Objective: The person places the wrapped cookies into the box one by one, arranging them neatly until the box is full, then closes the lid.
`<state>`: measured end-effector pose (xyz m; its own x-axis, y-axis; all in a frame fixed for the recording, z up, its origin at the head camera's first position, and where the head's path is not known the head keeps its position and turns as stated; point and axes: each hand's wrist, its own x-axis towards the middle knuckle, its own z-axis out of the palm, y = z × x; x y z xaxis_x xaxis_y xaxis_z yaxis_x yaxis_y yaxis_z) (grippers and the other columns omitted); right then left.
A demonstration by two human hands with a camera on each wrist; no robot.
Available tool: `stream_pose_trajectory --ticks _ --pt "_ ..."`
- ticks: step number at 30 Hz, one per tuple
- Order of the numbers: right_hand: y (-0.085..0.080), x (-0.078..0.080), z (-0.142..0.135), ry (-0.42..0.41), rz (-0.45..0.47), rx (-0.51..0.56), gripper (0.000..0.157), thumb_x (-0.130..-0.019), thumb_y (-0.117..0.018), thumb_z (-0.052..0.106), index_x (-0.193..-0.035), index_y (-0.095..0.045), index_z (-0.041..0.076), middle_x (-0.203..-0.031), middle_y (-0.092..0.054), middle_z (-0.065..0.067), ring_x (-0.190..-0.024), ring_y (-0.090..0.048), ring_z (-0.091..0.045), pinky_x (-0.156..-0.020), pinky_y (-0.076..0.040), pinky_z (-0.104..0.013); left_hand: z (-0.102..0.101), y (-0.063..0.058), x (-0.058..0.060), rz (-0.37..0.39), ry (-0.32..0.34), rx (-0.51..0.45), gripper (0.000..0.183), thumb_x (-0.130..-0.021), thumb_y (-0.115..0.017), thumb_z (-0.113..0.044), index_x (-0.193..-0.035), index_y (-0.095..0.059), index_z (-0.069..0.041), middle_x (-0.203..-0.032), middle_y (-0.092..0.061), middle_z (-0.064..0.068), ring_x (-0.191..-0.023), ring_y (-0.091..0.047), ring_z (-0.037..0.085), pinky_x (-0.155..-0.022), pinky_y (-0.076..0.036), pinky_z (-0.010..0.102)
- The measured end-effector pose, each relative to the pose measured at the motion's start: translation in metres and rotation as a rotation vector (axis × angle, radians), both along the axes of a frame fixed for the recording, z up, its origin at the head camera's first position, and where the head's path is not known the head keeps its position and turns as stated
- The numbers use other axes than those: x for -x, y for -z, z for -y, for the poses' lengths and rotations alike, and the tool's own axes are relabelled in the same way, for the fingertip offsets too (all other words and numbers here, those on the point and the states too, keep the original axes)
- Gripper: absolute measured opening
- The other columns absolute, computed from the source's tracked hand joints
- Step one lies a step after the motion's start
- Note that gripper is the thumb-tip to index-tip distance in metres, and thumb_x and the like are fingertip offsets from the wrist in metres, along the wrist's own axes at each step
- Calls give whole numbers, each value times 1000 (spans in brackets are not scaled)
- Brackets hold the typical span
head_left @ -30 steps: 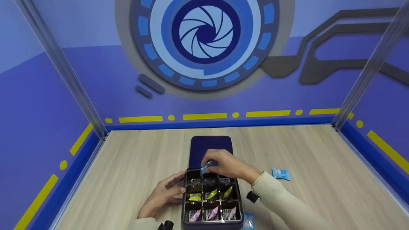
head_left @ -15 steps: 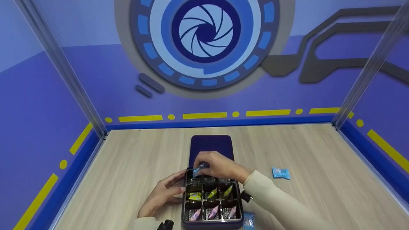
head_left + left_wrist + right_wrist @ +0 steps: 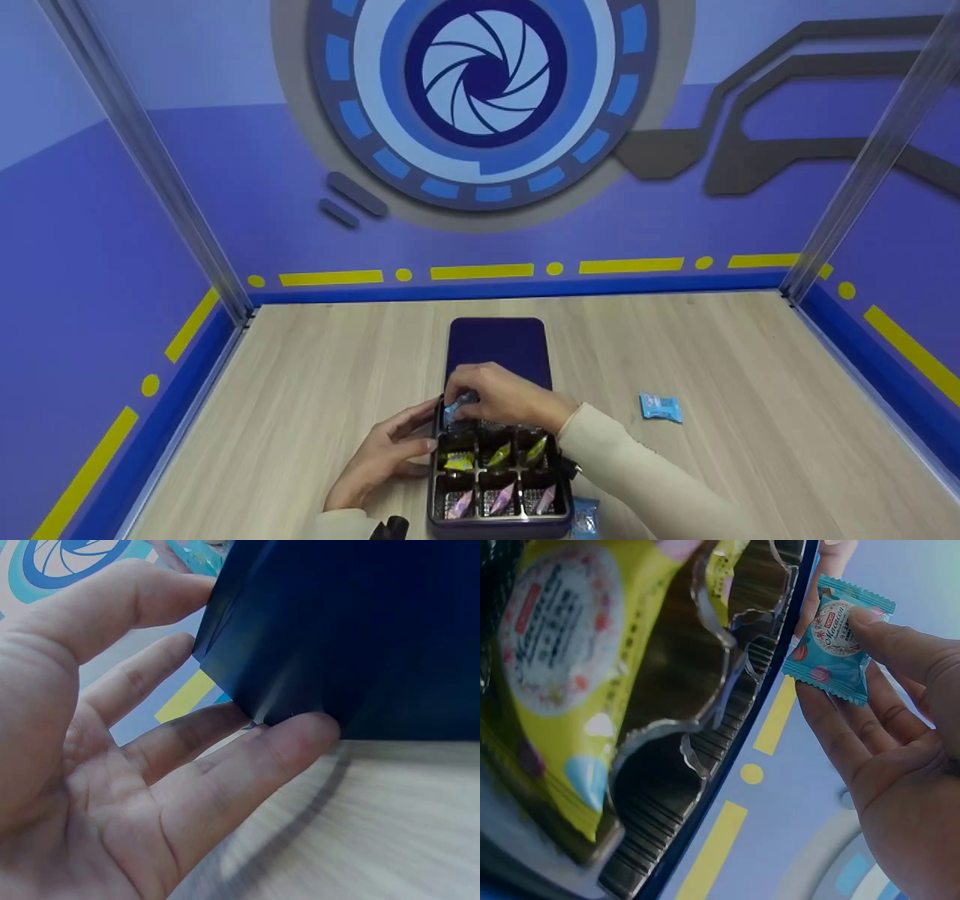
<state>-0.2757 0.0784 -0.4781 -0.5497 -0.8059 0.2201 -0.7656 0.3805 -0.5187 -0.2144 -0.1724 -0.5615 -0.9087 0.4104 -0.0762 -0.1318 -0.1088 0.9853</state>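
Observation:
A dark blue tin point(image 3: 499, 529) with a black divided insert stands at the front. Its middle row bears yellow wrapped candies point(image 3: 458, 460), its nearest row pink ones point(image 3: 501, 499). My right hand point(image 3: 501, 394) pinches a blue wrapped candy point(image 3: 829, 641) between thumb and fingers, over the far left compartment. Part of that row is hidden under the hand. My left hand point(image 3: 390, 451) lies along the tin's left side; in the left wrist view its outstretched fingers point(image 3: 225, 791) touch the dark wall, holding nothing.
Behind the tin lies a dark blue lid-like panel point(image 3: 498, 341). One blue wrapped candy point(image 3: 661, 407) rests on the table to the right. Another blue packet point(image 3: 586, 517) lies against the tin's near right side. Walls enclose the wooden table point(image 3: 337, 352).
The right hand has moved left across the tin's far row, carrying the blue candy from above the middle compartment to the left one. The left hand has stayed put.

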Motion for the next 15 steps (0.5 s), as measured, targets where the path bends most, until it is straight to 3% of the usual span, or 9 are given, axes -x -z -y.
stream_pose_trajectory --ticks 15 --pt "4 1 6 22 -10 -60 11 -97 -79 8 -107 -75 9 -108 -72 1 -103 -69 -13 -90 -57 -22 -1 2 1 8 -11 -3 69 -99 -75 -9 -161 -45 -4 -164 -36 29 -122 -66 35 -87 -63 55"
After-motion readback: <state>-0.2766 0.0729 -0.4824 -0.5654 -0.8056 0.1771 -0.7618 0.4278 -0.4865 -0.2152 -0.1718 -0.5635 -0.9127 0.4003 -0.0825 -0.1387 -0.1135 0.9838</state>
